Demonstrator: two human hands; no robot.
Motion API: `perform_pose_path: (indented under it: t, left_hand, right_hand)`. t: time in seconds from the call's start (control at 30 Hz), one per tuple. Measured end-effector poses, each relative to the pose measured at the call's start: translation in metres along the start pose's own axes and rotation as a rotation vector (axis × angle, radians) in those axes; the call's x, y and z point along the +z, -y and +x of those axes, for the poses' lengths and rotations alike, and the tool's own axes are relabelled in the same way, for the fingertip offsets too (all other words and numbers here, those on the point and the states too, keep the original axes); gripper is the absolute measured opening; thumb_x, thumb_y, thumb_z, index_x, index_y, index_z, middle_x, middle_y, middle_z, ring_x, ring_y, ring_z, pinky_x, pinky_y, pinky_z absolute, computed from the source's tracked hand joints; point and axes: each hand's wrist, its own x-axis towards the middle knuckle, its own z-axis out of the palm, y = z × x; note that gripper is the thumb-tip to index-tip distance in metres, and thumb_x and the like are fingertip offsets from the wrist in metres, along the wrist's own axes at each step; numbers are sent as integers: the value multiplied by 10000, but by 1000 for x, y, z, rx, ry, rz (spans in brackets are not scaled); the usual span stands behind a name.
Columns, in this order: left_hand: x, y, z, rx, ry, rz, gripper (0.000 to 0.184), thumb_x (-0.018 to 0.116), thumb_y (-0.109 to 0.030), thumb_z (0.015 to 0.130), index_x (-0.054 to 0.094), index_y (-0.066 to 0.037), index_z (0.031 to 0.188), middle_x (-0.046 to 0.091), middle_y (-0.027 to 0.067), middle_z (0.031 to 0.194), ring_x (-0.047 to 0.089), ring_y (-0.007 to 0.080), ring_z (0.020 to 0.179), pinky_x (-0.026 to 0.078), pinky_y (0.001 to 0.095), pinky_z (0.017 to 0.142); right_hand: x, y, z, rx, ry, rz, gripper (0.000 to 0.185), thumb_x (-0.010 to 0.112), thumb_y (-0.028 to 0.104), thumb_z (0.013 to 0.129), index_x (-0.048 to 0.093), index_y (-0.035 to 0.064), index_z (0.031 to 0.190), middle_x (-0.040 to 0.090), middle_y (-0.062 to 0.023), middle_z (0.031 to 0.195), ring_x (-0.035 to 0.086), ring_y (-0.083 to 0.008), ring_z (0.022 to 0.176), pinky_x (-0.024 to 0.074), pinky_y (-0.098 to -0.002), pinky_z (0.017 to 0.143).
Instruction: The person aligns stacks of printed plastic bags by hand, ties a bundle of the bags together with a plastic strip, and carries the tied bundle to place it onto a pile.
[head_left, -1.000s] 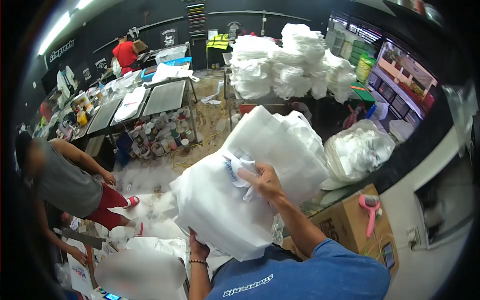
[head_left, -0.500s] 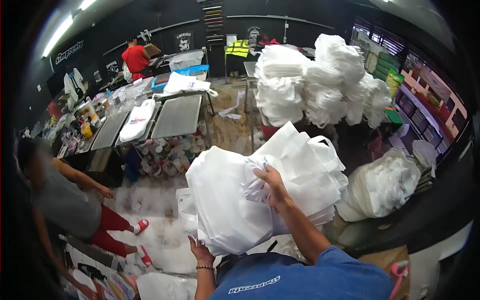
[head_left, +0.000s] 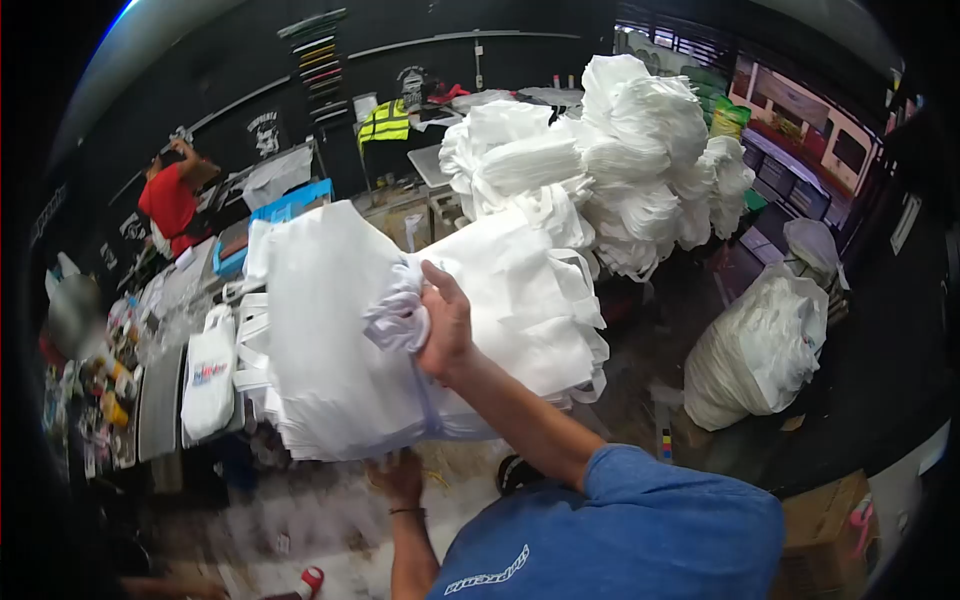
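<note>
A thick bundle of white fabric bags [head_left: 335, 340] is held up in front of me, its layered edges and handle loops sticking out on both sides. Around its middle runs a white cloth tie, bunched into a knot [head_left: 398, 312]. My right hand [head_left: 447, 325] is closed on this tie at the top of the bundle, with the thumb upward. Under the lower edge, my left hand [head_left: 402, 478] supports the bundle from below, its fingers partly hidden.
Large stacks of white bags [head_left: 640, 150] rise beyond the bundle. A full plastic sack [head_left: 760, 345] stands on the right, near a cardboard box [head_left: 825, 525]. At left, a printed white bag [head_left: 210, 370] lies on a work table; a person in red [head_left: 175, 205] stands farther back.
My view has swung right, and the bundle in my hands has come closer to the stacked bags. The person in grey at the left has mostly left view. The person in red has raised their arms.
</note>
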Motion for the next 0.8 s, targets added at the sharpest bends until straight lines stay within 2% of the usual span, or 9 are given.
perform_pose_path:
  t: [0.07,0.23,0.37,0.53,0.57,0.6,0.7,0.77,0.8]
  left_hand:
    - [82,60,60,-54,-514,186,625,561,-550,884,504,-72,1283,520,149,1352,536,326,1180,422,464,1015]
    - [74,33,206,-100,-358,341,631,539,-545,895,492,-68,1304,511,148,1364,509,326,1212,397,473,1038]
    - [100,-8,305,-66,-272,442,635,522,-542,903,482,-65,1321,503,148,1374,488,326,1237,376,480,1056]
    - [178,-25,456,-40,-57,450,641,500,-537,914,470,-61,1342,494,147,1387,460,326,1269,351,489,1079]
    - [199,-21,489,-49,-1,443,642,496,-536,916,468,-61,1346,492,146,1389,455,326,1275,346,491,1083]
    - [222,-14,520,-67,58,431,644,492,-535,918,465,-60,1351,490,146,1392,450,326,1281,341,493,1088]
    - [295,24,609,-146,228,358,647,479,-533,924,458,-58,1363,484,146,1399,433,326,1300,326,498,1101]
    - [341,56,659,-218,334,296,650,470,-531,928,453,-56,1372,480,145,1404,422,326,1313,316,502,1110]
    - [362,76,683,-259,382,253,651,466,-530,930,451,-56,1376,478,145,1407,417,326,1319,311,504,1115]
  right_hand:
    - [1,-5,48,-18,33,34,630,519,496,907,478,-4,1288,614,-101,1093,599,-220,1007,468,-353,921]
    - [-5,-7,147,-62,172,52,548,507,503,923,508,24,1188,601,-74,1038,607,-182,945,494,-320,872]
    - [-11,0,243,-109,182,-77,325,629,243,823,523,66,1075,580,-49,974,592,-142,925,484,-300,863]
    - [25,61,352,-367,232,-1115,578,552,65,730,370,-55,1265,494,-205,1186,479,-309,1163,373,-361,1016]
    - [29,66,384,-852,237,-1318,649,527,53,747,297,-95,1336,443,-301,1300,389,-395,1293,298,-388,1094]
    - [42,96,402,-689,341,-1297,695,528,58,755,270,-99,1381,420,-354,1342,351,-426,1341,252,-405,1132]
    - [83,187,444,-526,251,-1642,384,660,198,812,606,-27,1118,659,-179,900,676,-246,756,546,-369,614]
    - [123,243,429,-390,162,-1969,718,713,602,758,625,-24,1097,657,-172,942,670,-213,799,538,-360,651]
    - [129,271,444,-414,148,-2196,931,653,817,621,676,38,1129,675,-171,1078,665,-276,988,529,-369,860]
